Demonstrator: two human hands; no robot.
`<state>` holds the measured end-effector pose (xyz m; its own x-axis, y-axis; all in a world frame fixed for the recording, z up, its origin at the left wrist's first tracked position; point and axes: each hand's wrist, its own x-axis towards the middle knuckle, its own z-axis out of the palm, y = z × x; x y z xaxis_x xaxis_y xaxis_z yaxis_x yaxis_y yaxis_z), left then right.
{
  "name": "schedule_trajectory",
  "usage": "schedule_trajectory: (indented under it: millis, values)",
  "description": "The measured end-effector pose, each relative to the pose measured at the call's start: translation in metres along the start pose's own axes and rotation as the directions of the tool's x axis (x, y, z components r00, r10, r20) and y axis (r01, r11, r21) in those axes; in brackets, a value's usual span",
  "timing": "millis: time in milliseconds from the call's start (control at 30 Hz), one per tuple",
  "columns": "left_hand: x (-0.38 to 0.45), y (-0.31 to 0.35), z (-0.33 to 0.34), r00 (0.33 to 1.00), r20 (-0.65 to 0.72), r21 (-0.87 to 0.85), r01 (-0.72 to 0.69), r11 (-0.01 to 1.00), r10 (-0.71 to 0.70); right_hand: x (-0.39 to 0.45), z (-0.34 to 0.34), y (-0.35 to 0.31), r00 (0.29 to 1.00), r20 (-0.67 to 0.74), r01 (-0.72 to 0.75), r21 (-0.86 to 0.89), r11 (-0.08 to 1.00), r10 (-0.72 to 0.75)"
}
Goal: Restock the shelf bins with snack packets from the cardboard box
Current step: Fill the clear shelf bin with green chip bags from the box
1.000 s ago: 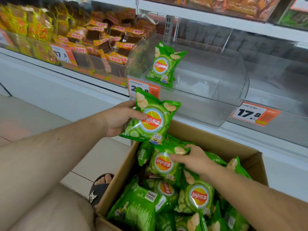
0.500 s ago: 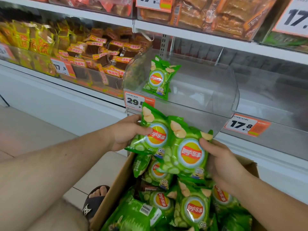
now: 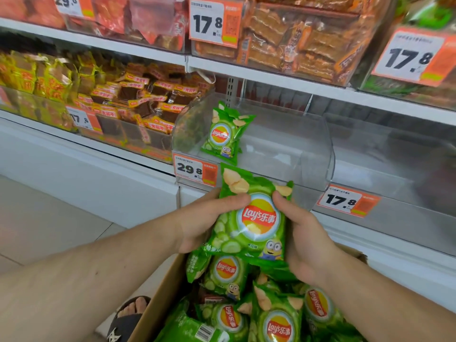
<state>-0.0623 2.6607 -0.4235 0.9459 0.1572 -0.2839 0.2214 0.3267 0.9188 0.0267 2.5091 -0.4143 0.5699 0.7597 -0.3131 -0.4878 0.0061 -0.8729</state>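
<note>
Both hands hold a stack of green Lay's packets (image 3: 254, 218) upright, just below the front of a clear plastic shelf bin (image 3: 296, 154). My left hand (image 3: 202, 223) grips the stack's left edge, thumb across the front. My right hand (image 3: 306, 238) grips its right edge. How many packets are stacked behind the front one is hidden. One green packet (image 3: 225, 134) leans inside the bin at its left side. Below my hands the cardboard box (image 3: 160, 292) holds several more green packets (image 3: 276, 322).
A bin of brown and yellow snack packs (image 3: 138, 104) stands left of the clear bin. Upper shelf bins (image 3: 296, 35) carry orange packs and price tags. A second clear bin (image 3: 394, 154) is on the right. My sandalled foot (image 3: 128, 317) rests beside the box.
My right hand lifted a packet out of the box and brought it against the one in my left hand. Both hands now hold the packets stacked together, higher and nearer the bin.
</note>
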Motion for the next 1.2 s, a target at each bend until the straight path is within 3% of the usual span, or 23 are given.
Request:
schedule_trajectory:
  millis: [200, 300, 367, 433, 467, 567, 700, 800, 933, 1067, 1133, 1200]
  values:
    - [-0.009, 0.023, -0.002, 1.0, 0.013, 0.011, 0.005, 1.0, -0.005, 0.0, 0.011, -0.023, 0.988, 0.117, -0.092, -0.118, 0.989, 0.105]
    - [-0.004, 0.045, -0.009, 0.964, -0.218, 0.12, -0.13, 0.984, 0.154, 0.009, 0.018, -0.054, 0.991, 0.132, 0.016, -0.133, 0.991, 0.002]
    - [0.007, 0.05, -0.029, 0.805, -0.415, 0.415, -0.248, 0.875, 0.425, 0.019, 0.022, -0.079, 0.985, 0.137, 0.124, -0.144, 0.982, -0.104]
    - [0.018, 0.042, -0.055, 0.638, -0.413, 0.771, -0.134, 0.622, 0.649, 0.035, 0.029, -0.1, 0.972, 0.133, 0.219, -0.206, 0.954, -0.195]
    - [0.022, 0.037, -0.064, 0.608, -0.393, 0.847, -0.052, 0.529, 0.689, 0.046, 0.031, -0.109, 0.965, 0.117, 0.256, -0.25, 0.934, -0.234]
    - [0.033, 0.024, -0.079, 0.628, -0.384, 0.889, 0.052, 0.456, 0.677, 0.09, 0.037, -0.121, 0.954, 0.037, 0.286, -0.397, 0.872, -0.296]
    - [0.041, 0.016, -0.08, 0.703, -0.341, 0.916, 0.1, 0.388, 0.624, 0.145, 0.046, -0.109, 0.967, -0.058, 0.183, -0.513, 0.839, -0.247]
    - [0.046, 0.009, -0.078, 0.775, -0.327, 0.909, 0.102, 0.404, 0.541, 0.176, 0.055, -0.092, 0.975, -0.056, 0.155, -0.533, 0.832, -0.217]
    - [0.047, 0.01, -0.077, 0.781, -0.311, 0.898, 0.055, 0.437, 0.541, 0.213, 0.056, -0.073, 0.951, 0.005, 0.258, -0.561, 0.786, -0.309]
    - [0.046, 0.011, -0.082, 0.792, -0.297, 0.892, 0.032, 0.45, 0.534, 0.222, 0.047, -0.05, 0.915, -0.03, 0.28, -0.67, 0.688, -0.401]
    - [0.045, 0.011, -0.082, 0.792, -0.299, 0.884, 0.02, 0.467, 0.532, 0.22, 0.046, -0.05, 0.914, -0.087, 0.222, -0.713, 0.666, -0.397]
    - [0.044, 0.012, -0.081, 0.798, -0.303, 0.876, 0.017, 0.483, 0.522, 0.216, 0.044, -0.048, 0.942, -0.143, 0.098, -0.748, 0.656, -0.303]
